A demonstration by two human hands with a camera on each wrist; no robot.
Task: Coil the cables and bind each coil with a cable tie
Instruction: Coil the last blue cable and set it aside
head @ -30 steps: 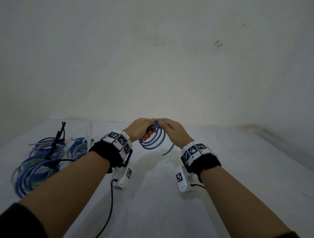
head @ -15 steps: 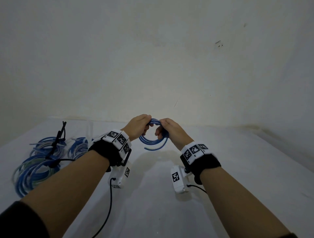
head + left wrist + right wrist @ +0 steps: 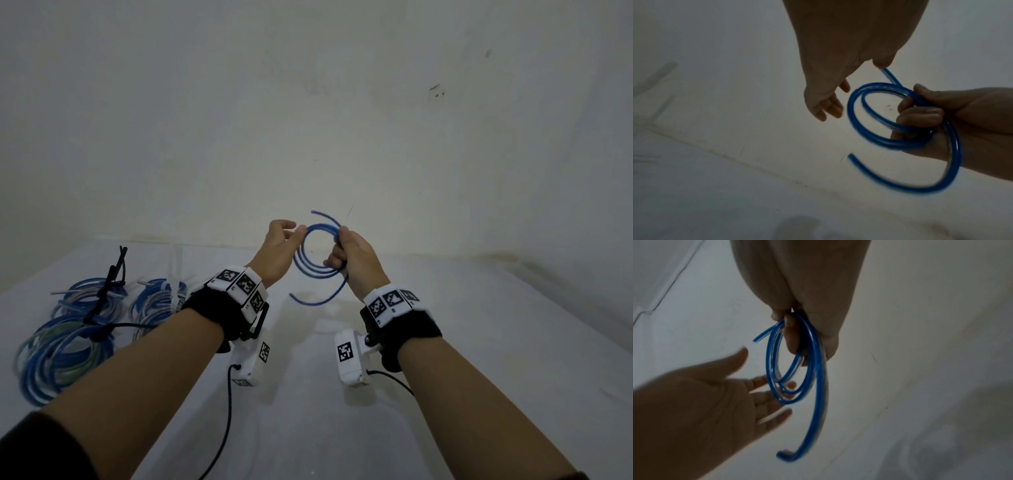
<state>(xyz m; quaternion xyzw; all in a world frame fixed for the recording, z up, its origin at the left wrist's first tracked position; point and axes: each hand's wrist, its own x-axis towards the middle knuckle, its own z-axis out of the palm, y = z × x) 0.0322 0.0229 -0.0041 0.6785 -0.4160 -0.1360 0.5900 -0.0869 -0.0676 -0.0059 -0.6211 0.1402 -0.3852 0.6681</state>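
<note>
A blue cable (image 3: 301, 265) is wound into a small coil of a few loops and held upright in the air above the white table (image 3: 479, 342). My right hand (image 3: 352, 253) grips the coil's right side, fingers curled through the loops (image 3: 920, 116). One loose end sticks up at the top and the other (image 3: 785, 456) hangs in an arc below. My left hand (image 3: 279, 240) is just left of the coil with its fingers (image 3: 764, 395) spread and straight, holding nothing. Whether they touch the cable is unclear.
On the table at the left lie several bound blue coils (image 3: 85, 298) (image 3: 157, 301) (image 3: 61, 356), one crossed by a black cable tie (image 3: 113, 284). Pale ties (image 3: 174, 270) lie behind them. A plain wall (image 3: 308, 120) rises behind the table.
Both hands have risen. The left hand let go of the coil and opened beside it. The right hand keeps its grip, and the coil now faces me more openly.
</note>
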